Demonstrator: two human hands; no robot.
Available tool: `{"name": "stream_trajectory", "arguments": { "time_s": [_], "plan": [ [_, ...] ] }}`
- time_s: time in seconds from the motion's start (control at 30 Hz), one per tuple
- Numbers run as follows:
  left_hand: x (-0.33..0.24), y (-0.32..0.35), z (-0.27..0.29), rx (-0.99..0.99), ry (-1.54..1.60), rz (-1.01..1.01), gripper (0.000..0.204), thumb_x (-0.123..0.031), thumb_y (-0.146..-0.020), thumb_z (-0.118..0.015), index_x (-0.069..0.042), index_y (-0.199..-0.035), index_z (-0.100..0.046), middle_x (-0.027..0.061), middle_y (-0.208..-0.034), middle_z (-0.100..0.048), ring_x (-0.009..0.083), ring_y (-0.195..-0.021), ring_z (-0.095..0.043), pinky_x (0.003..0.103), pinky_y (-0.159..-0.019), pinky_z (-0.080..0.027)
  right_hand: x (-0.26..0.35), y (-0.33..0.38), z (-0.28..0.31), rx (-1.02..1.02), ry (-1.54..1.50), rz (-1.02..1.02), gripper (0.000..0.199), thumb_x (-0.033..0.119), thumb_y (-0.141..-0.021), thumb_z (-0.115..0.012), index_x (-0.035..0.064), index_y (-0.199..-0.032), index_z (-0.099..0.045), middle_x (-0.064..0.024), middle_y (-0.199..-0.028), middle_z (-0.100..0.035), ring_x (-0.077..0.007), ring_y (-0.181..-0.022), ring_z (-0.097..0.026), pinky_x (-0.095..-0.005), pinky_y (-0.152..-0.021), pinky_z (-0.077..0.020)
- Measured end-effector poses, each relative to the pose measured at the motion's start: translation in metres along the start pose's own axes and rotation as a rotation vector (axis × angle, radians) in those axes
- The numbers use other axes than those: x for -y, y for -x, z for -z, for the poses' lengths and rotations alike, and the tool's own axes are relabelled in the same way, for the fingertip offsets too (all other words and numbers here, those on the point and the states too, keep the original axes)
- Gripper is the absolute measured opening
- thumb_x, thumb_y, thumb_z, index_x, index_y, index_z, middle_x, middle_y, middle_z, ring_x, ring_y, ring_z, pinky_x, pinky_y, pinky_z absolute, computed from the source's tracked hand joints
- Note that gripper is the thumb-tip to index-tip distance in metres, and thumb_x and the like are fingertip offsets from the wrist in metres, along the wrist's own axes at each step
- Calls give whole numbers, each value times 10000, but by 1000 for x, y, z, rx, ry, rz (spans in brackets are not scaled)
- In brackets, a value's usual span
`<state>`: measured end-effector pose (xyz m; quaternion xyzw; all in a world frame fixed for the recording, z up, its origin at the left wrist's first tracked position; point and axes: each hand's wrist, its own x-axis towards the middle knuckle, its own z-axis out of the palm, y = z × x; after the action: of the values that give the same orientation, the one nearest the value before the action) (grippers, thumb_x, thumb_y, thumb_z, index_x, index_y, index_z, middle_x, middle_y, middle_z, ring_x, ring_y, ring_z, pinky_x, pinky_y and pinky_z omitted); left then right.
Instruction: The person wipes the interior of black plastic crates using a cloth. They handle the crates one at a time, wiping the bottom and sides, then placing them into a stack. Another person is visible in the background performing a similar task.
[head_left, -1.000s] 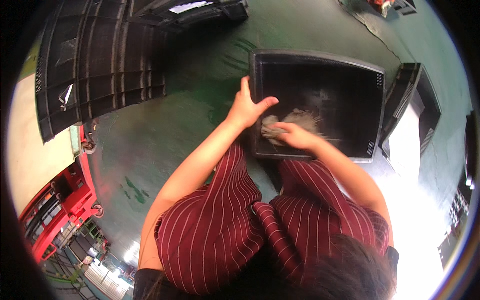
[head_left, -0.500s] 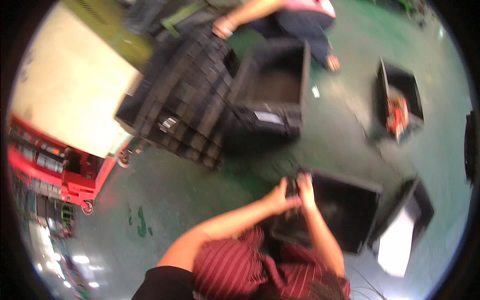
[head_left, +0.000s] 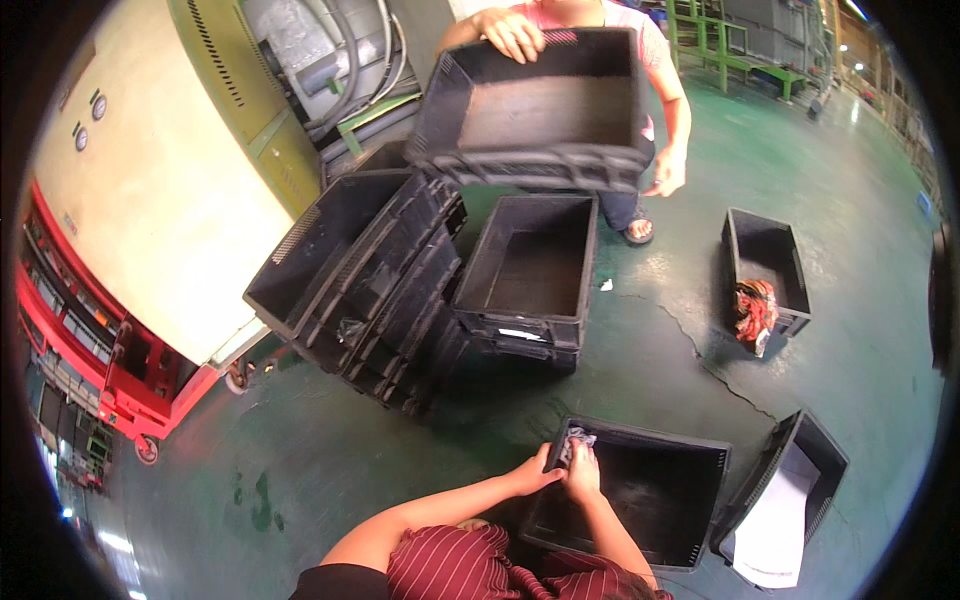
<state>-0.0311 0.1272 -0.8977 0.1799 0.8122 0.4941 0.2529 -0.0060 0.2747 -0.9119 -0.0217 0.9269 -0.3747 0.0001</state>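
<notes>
A black plastic crate (head_left: 640,437) lies in front of me on the floor, its hollow inside facing up. My left hand (head_left: 535,473) grips its left rim, the fingers bent over the edge. Inside that same end, my right hand (head_left: 582,475) presses a crumpled greyish rag (head_left: 577,438) against the wall near the far left corner. Part of the rag is hidden beneath my fingers.
Opposite me a person (head_left: 672,110) holds up another black crate (head_left: 540,168). Stacked crates (head_left: 370,320) and a shorter stack (head_left: 520,328) stand left of centre. To the right are a crate (head_left: 790,322) with a red-orange cloth (head_left: 757,315) and a tilted crate (head_left: 832,465) holding white sheet material (head_left: 770,540).
The other person's hand has left the tall stack and now holds a crate in the air. My hands stay at my crate's left end; the view has shifted and sharpened.
</notes>
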Motion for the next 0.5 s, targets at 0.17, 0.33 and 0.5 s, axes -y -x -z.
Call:
{"name": "stream_trajectory", "arguments": {
  "time_s": [0.17,0.33,0.5],
  "plan": [
    [-7,3,2,-15,-9,13,701,-404,-789,-535,32,-1229,-208,263,-1123,-447,347,-1082,-449,364,-899,-352,-3,-12,12,89,187,63,379,128,-634,-599,51,-986,-482,-131,-1056,-511,-315,-1058,-439,-404,-835,-406],
    [-13,4,2,-47,-62,57,672,-407,-806,-516,27,-1226,-221,254,-1114,-461,342,-1062,-467,368,-887,-364,-1,-11,23,220,291,153,312,149,-633,-616,57,-918,-528,-115,-991,-543,-304,-987,-474,-388,-753,-461],
    [-5,6,3,-49,51,42,662,-421,-814,-507,21,-1224,-233,242,-1110,-473,321,-1052,-476,362,-882,-366,4,49,23,537,320,389,312,110,-636,-593,75,-945,-569,-78,-1015,-523,-266,-959,-485,-340,-694,-498]
  ]
}}
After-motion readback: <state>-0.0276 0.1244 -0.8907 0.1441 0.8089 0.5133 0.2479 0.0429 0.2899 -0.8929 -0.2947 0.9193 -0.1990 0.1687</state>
